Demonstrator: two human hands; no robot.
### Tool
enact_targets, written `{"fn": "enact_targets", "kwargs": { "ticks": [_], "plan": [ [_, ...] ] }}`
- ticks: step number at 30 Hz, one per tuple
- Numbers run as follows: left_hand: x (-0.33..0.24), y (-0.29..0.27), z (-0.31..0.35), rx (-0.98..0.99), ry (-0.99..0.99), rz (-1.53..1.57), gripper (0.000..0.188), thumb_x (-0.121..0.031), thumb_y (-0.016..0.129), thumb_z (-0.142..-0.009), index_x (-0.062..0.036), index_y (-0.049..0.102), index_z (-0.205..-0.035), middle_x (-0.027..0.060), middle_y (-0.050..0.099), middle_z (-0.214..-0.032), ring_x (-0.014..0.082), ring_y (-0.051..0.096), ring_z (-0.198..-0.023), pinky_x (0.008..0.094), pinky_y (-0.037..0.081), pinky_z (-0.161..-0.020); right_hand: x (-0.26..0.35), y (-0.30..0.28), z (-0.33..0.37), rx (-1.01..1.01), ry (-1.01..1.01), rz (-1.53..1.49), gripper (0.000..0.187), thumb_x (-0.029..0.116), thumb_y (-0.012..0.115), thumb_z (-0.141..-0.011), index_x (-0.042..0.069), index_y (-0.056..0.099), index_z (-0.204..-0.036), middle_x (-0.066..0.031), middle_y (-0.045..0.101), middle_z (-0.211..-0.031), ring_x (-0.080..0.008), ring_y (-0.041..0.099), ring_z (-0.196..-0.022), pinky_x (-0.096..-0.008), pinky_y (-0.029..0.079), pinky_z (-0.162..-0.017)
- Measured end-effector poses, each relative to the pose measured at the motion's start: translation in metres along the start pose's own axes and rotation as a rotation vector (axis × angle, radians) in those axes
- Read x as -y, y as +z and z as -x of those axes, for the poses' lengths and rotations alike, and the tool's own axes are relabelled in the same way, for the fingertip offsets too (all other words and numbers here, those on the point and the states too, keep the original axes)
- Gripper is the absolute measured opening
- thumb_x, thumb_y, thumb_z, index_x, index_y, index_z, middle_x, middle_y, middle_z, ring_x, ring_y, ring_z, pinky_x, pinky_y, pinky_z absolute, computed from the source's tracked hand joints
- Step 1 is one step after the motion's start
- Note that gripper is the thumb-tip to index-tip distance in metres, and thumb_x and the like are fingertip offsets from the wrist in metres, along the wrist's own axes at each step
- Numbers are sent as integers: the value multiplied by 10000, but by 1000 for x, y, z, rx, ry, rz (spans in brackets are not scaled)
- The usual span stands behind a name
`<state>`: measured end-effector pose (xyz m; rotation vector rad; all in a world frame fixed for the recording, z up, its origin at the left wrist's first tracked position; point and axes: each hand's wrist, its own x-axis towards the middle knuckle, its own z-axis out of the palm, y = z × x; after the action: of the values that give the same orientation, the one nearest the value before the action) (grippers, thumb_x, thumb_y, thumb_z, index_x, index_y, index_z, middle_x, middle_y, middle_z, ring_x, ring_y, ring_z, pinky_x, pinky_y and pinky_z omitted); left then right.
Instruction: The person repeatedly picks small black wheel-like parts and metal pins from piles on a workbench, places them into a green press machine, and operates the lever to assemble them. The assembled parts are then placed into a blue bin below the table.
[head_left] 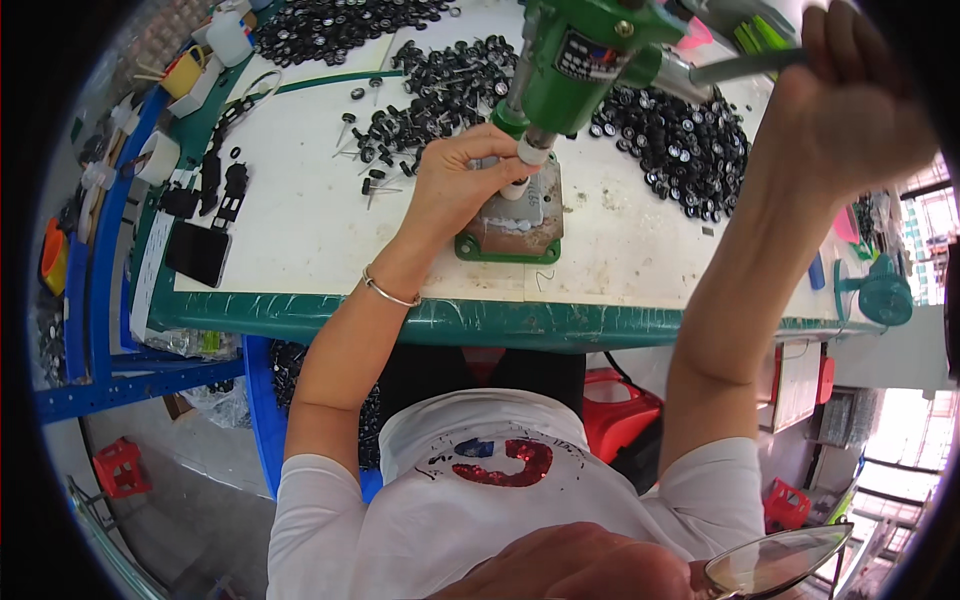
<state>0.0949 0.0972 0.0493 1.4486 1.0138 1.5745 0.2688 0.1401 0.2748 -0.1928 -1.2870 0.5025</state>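
Observation:
A green hand press [580, 75] stands at the table's far middle, on a base [508, 240] with a worn metal plate. My left hand [452, 188] reaches to its ram, thumb and fingertips pinched together just below the white tip [533, 150]. Whatever small piece they hold is hidden by the fingers. Under them a short white post [515, 188] rises from the plate. High on the right, my right hand [850, 110] is closed round the grey lever [740, 66] of the press; its fingers are slightly blurred.
Small black round parts with metal pins [440, 100] lie heaped left of the press. More black round parts [680, 150] are piled to its right. A black phone [198, 252] rests near the left edge, and a small teal fan [880, 292] stands at the right.

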Motion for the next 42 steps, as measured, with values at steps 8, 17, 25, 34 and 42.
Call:
{"fn": "enact_targets", "kwargs": {
  "ticks": [8,17,25,34,42],
  "plan": [
    [-6,4,2,-17,-202,71,335,-63,728,-762,-29,670,-1091,-17,632,-798,54,563,-709,207,461,-593,9,4,11,122,23,-142,362,174,495,-894,109,298,-598,23,216,-514,-74,176,-438,-253,152,-426],
    [1,-6,-4,-164,-144,417,195,-55,634,-810,-5,636,-998,54,639,-836,99,596,-718,244,488,-675,-100,-9,-71,46,564,-123,155,156,587,-908,10,538,-905,-27,526,-706,-69,522,-609,-175,286,-444],
    [-11,-100,33,-337,-401,-5,146,-56,630,-796,-17,645,-936,-24,543,-680,71,471,-575,222,368,-519,-132,-64,-47,214,661,-282,311,251,397,-1000,-7,569,-979,-86,600,-831,-171,579,-769,-283,486,-636],
    [2,-91,51,-134,-188,-1046,172,-224,667,-806,-96,690,-919,74,637,-732,216,613,-651,328,472,-609,-166,-117,104,882,665,854,225,205,611,-857,51,675,-1008,-87,660,-852,-179,625,-754,-304,495,-673],
    [-8,-88,58,-208,-201,-1067,179,-223,703,-764,-63,622,-769,81,640,-715,266,641,-688,357,497,-626,-179,-111,160,959,262,1107,158,196,657,-796,130,649,-939,-73,625,-916,-285,633,-853,-400,494,-714]
  ]
}}
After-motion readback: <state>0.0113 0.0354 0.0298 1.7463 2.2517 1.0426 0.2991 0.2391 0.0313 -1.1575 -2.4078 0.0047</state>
